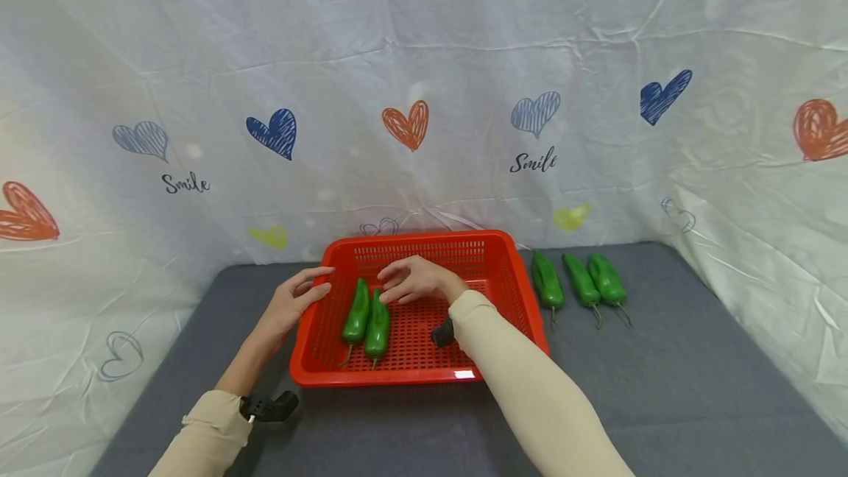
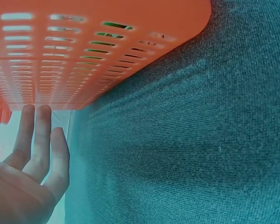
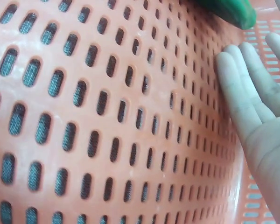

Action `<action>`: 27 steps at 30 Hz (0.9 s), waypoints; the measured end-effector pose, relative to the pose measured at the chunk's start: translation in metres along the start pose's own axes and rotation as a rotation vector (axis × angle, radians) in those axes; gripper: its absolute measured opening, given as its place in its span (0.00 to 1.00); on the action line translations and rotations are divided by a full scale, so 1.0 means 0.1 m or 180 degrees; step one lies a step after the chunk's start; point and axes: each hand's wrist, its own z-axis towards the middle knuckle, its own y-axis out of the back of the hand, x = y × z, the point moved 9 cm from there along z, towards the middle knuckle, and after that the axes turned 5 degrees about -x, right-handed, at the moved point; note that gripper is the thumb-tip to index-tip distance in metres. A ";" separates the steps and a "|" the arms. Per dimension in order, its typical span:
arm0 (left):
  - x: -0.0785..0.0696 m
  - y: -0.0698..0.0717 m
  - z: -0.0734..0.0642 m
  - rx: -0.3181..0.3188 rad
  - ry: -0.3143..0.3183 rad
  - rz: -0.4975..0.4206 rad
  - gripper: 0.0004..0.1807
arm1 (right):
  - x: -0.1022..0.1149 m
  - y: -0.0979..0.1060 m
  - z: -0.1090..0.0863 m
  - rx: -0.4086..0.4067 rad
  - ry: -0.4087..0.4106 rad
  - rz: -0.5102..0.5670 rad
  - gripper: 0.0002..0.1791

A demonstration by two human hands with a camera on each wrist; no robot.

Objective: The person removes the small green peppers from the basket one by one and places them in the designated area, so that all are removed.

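Observation:
Two green peppers (image 1: 367,326) lie side by side in the left part of a red plastic basket (image 1: 424,375), stems toward the near side. My left hand (image 1: 293,302) is at the basket's left rim, its fingers extended along the outer wall in the left wrist view. Inside the basket, my right hand (image 1: 419,280) hovers by the far tips of the peppers with relaxed, nearly straight fingers and nothing in its grasp. One pepper's end (image 3: 240,16) shows just beyond those fingertips in the right wrist view.
To the right of the basket, three more green peppers (image 1: 583,282) lie on the grey tablecloth (image 1: 676,374), stems toward me. A white curtain (image 1: 464,79) printed with hearts hangs right behind the table.

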 end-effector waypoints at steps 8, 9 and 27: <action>0.01 0.00 -0.01 0.0011 0.0029 -0.0015 0.29 | 0.01 -0.08 0.03 0.0028 0.0089 -0.0297 0.30; 0.00 0.00 -0.01 0.0016 0.0032 -0.0033 0.29 | 0.01 -0.08 0.04 0.0013 0.0092 -0.0320 0.30; 0.01 -0.01 0.01 0.0004 0.0073 -0.0063 0.28 | 0.08 -0.13 0.07 -0.0178 0.0201 -0.0698 0.25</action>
